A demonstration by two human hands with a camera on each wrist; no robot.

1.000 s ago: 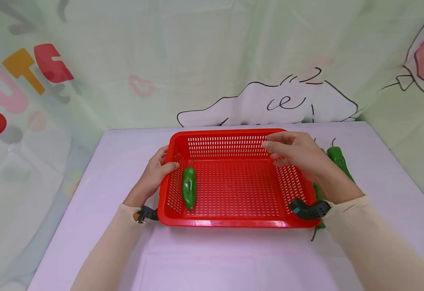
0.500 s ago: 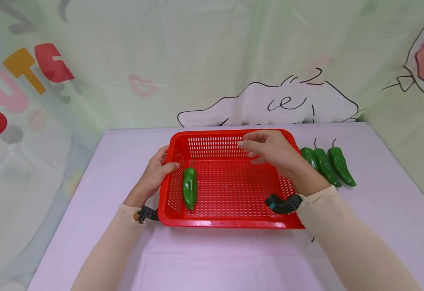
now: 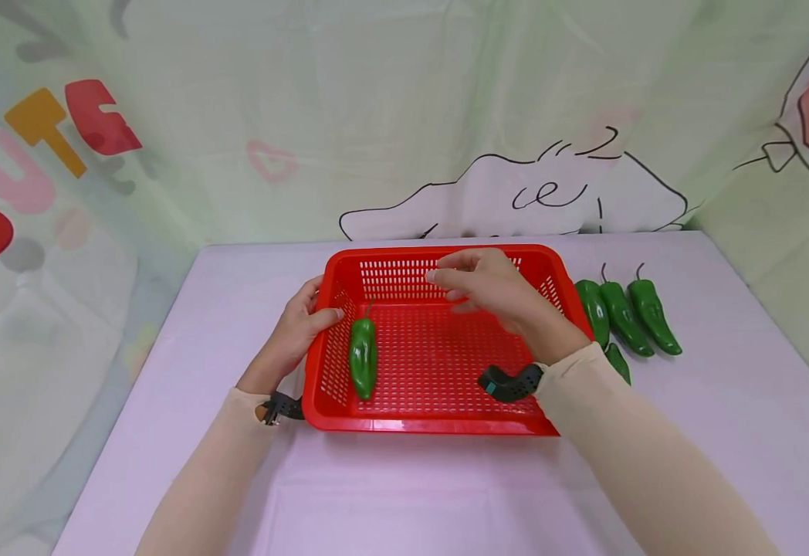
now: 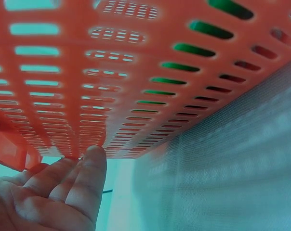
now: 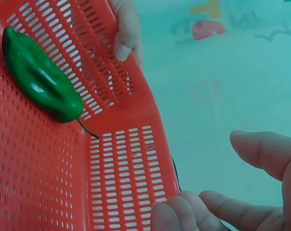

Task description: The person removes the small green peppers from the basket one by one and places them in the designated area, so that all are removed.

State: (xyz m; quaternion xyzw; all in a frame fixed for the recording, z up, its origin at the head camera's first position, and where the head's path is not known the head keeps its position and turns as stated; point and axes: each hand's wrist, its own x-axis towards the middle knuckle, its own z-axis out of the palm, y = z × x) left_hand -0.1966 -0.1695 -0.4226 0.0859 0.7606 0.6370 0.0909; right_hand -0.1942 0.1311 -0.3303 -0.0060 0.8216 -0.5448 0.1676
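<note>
A red plastic basket with slotted walls sits on the table. My left hand grips its left rim, thumb over the inside and fingers along the outer wall, as the left wrist view also shows. One glossy green pepper with a thin stem lies inside by the left wall. My right hand hovers over the basket's right half, holding nothing, its fingers loosely bent. In the right wrist view, its thumb stands apart from the fingers, and the pepper appears across the basket.
Right of the basket, several more green peppers lie on the pale lilac tabletop, one partly covered by my right sleeve. A printed cloth backdrop rises behind the table's far edge.
My right hand has moved left, from the basket's right side to over its interior, uncovering the peppers on the right. My left hand, the basket and the pepper inside stay put.
</note>
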